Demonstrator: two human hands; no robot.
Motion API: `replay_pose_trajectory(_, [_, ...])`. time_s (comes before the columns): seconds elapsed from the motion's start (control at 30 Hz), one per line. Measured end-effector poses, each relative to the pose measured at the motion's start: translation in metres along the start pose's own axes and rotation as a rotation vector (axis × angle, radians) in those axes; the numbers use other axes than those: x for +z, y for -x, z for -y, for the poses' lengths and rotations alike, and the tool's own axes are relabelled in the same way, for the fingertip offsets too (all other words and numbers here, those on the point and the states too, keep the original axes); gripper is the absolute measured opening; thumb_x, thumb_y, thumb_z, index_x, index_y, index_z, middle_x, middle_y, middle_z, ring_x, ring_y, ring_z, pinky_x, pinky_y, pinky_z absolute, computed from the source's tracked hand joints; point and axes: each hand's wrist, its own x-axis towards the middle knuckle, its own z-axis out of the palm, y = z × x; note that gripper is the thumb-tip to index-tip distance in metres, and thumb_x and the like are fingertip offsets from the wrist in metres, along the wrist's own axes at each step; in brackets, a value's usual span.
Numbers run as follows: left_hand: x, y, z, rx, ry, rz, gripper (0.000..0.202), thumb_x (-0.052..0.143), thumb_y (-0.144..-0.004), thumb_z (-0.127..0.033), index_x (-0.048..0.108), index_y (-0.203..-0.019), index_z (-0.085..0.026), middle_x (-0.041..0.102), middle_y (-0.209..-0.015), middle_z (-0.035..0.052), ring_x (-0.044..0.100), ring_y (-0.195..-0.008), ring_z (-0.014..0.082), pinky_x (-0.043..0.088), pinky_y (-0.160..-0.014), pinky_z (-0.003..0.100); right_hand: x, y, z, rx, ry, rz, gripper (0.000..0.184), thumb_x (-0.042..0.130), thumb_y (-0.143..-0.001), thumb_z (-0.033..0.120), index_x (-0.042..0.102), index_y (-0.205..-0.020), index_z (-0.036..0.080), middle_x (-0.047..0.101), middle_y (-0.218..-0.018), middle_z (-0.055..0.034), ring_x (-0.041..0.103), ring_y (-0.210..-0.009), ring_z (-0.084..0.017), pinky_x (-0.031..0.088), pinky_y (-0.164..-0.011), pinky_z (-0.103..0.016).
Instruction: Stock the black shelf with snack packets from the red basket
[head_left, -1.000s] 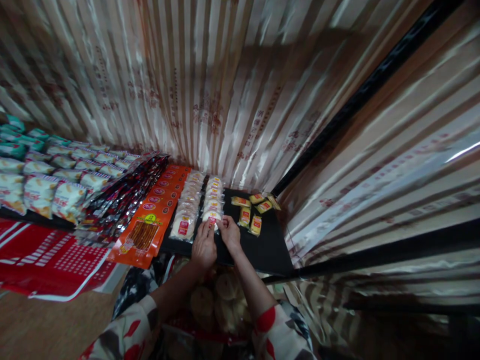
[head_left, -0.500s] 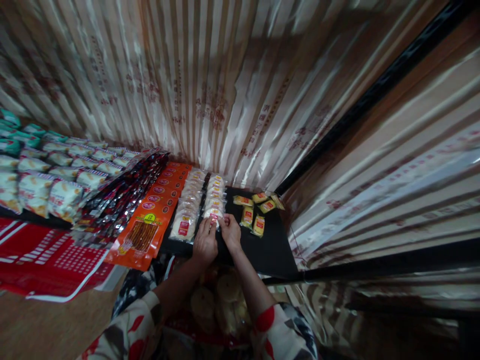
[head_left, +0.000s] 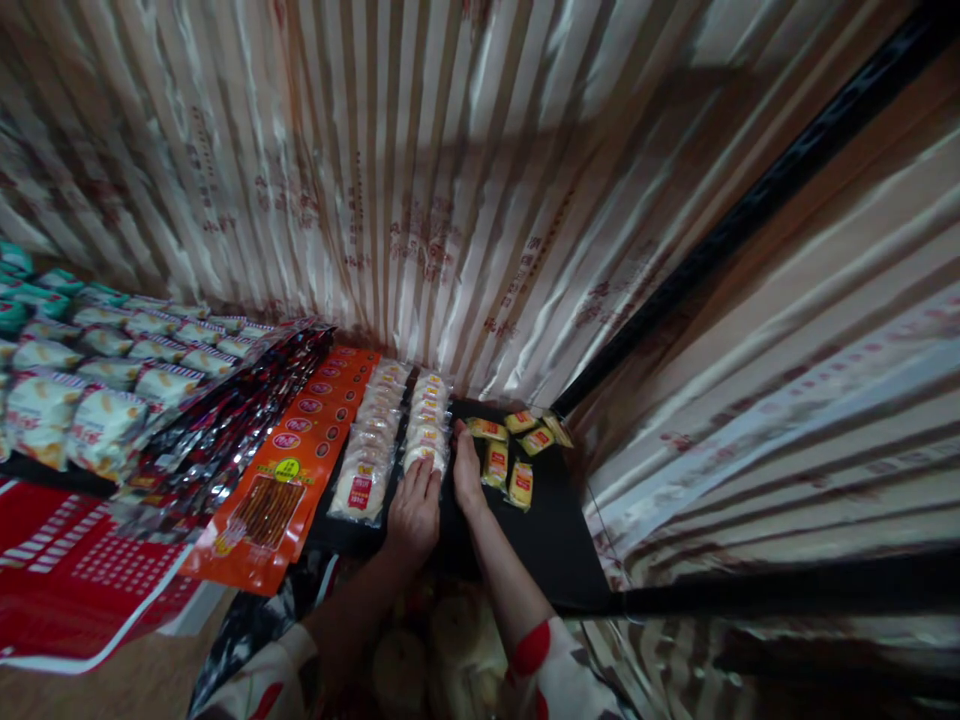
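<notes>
Two rows of round white cakes in clear wrappers lie overlapped on a black shelf (head_left: pixel 525 560). My left hand (head_left: pixel 414 508) rests, fingers stretched out, on the near end of the right row of wrapped cakes (head_left: pixel 428 420). Along the right side of that same row stands my right hand (head_left: pixel 466 472), held upright on edge with its fingers straight and nothing gripped in it. To the left is the other row of wrapped cakes (head_left: pixel 361 490), its front one showing a red label. Several small yellow packets (head_left: pixel 520 484) lie just right of my right hand.
An orange snack packet strip (head_left: pixel 285 470) and dark shiny packets (head_left: pixel 217 430) lie to the left, then white snack bags (head_left: pixel 109 425). A red printed sheet (head_left: pixel 82 570) hangs at the front left. A black post (head_left: pixel 675 260) slants up before patterned sheeting (head_left: pixel 450 200).
My right hand has left the front cake and shifted to the right row's right side. My left hand has flattened over the row's near end. The view has tilted slightly.
</notes>
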Motion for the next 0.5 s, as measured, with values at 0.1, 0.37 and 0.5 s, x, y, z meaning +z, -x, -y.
replay_pose_trajectory(0.1, [0.005, -0.003, 0.003, 0.034, -0.043, -0.049, 0.037, 0.038, -0.084, -0.012, 0.054, -0.118, -0.012, 0.051, -0.131, 0.0155, 0.044, -0.123, 0.0284, 0.043, -0.096, 0.046, 0.011, -0.018, -0.004, 0.011, -0.148, 0.006, 0.07, 0.025, -0.085, 0.064, 0.042, -0.133, 0.017, 0.043, -0.139, -0.0075, 0.038, -0.129, -0.019, 0.031, -0.105, -0.035])
replay_pose_trajectory(0.37, [0.012, -0.001, 0.012, 0.086, -0.174, -0.198, 0.036, 0.034, -0.086, -0.009, 0.052, -0.117, -0.008, 0.054, -0.125, 0.0183, 0.048, -0.118, 0.0292, 0.047, -0.087, 0.044, 0.04, -0.027, -0.003, 0.041, -0.301, 0.051, 0.069, 0.033, -0.082, 0.066, 0.044, -0.133, 0.021, 0.046, -0.137, -0.0041, 0.04, -0.127, -0.018, 0.027, -0.107, -0.033])
replay_pose_trajectory(0.5, [0.013, -0.001, 0.011, 0.076, -0.176, -0.256, 0.038, 0.033, -0.085, -0.006, 0.052, -0.118, -0.009, 0.055, -0.124, 0.0173, 0.047, -0.12, 0.0281, 0.047, -0.088, 0.042, 0.038, -0.032, -0.002, -0.016, -0.263, 0.064, 0.066, 0.034, -0.083, 0.064, 0.042, -0.134, 0.022, 0.045, -0.138, -0.0035, 0.039, -0.128, -0.018, 0.028, -0.107, -0.034])
